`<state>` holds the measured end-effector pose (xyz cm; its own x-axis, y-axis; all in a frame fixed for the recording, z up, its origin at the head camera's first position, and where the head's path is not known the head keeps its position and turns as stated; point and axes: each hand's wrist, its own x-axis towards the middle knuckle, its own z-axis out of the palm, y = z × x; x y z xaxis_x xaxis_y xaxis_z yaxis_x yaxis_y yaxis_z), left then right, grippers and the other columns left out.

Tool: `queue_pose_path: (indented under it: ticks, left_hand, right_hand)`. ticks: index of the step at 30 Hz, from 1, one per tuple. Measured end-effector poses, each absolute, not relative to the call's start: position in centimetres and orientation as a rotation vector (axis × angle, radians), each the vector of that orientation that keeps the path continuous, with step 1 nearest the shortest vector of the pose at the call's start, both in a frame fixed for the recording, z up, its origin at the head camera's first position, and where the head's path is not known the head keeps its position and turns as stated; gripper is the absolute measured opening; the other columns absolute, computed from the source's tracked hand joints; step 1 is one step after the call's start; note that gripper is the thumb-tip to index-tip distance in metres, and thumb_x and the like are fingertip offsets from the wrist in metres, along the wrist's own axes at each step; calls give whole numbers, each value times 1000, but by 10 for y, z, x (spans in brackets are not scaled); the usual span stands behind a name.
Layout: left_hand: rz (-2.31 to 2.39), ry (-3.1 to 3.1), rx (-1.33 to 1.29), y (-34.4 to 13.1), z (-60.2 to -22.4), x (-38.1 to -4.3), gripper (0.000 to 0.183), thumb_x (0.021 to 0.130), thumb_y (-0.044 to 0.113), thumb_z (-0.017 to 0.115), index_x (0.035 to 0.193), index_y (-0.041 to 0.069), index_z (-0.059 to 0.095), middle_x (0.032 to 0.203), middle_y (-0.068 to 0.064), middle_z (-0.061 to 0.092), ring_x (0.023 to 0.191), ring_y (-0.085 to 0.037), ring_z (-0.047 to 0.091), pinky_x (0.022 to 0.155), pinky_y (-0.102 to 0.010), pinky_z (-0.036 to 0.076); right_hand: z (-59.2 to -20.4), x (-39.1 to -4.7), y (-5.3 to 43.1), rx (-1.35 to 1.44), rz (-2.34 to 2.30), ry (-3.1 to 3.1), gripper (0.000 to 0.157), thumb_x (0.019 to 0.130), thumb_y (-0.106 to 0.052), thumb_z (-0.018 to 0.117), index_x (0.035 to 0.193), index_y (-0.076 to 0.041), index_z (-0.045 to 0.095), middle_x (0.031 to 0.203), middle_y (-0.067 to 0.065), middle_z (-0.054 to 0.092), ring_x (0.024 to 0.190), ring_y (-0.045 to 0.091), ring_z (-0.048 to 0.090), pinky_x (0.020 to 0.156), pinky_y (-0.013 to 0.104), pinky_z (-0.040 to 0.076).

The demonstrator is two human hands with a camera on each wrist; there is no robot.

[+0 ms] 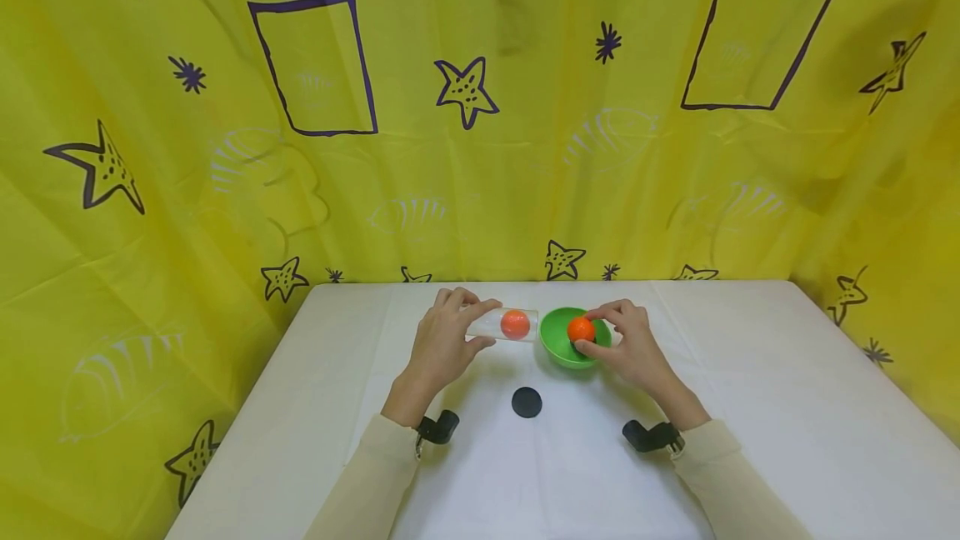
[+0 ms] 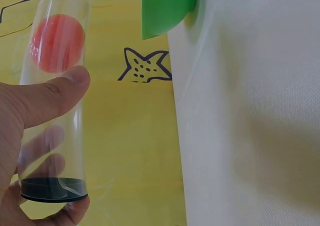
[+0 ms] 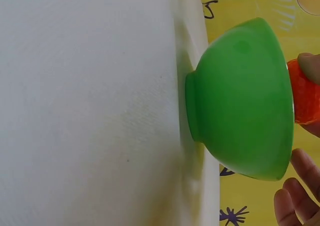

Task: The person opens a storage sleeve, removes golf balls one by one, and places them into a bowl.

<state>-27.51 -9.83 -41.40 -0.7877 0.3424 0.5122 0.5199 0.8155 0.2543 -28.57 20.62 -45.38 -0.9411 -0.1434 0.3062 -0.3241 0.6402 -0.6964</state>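
Observation:
My left hand [image 1: 441, 342] grips a clear tube [image 2: 75, 136] with a black end cap [image 2: 54, 190], tipped on its side in the head view, its other end toward the bowl. An orange ball [image 1: 515, 324] sits inside the tube near that end. To the right stands a green bowl [image 1: 557, 348] on the table. My right hand [image 1: 632, 347] pinches a second orange ball [image 1: 581, 329] between thumb and fingers. That ball [image 3: 305, 98] shows at the bowl's rim in the right wrist view, while the other fingers extend beside the bowl. The bowl's inside is partly hidden.
A round black lid [image 1: 527, 402] lies on the white-covered table [image 1: 757, 407], nearer to me than the bowl. Behind the table and at its sides hangs a yellow curtain [image 1: 525, 182] with stars and fish.

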Motion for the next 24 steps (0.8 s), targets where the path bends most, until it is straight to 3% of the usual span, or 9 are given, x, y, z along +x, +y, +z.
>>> queue_pose_path:
  ticks: [9,24]
  left_hand:
    - [-534,-2547,-641,-99,-415,-276,54,80,25,89,130,28,70,117,-3,63,112,-24,55,76,-33,51]
    - [-531,-2559,-631,-99,-413,-274,54,80,25,88,131,28,70,117,-4,64,112,-24,55,78,-35,52]
  right_hand:
    - [-462,-285,201,395,1143,-2677,41,86,-30,84,118,-8,71,138,22,46,130,42,29,100,67,39]
    - [-466,-285,195,388,1154,-2682,41,86,-31,83,118,-7,72,144,23,44,131,42,28,101,68,38]
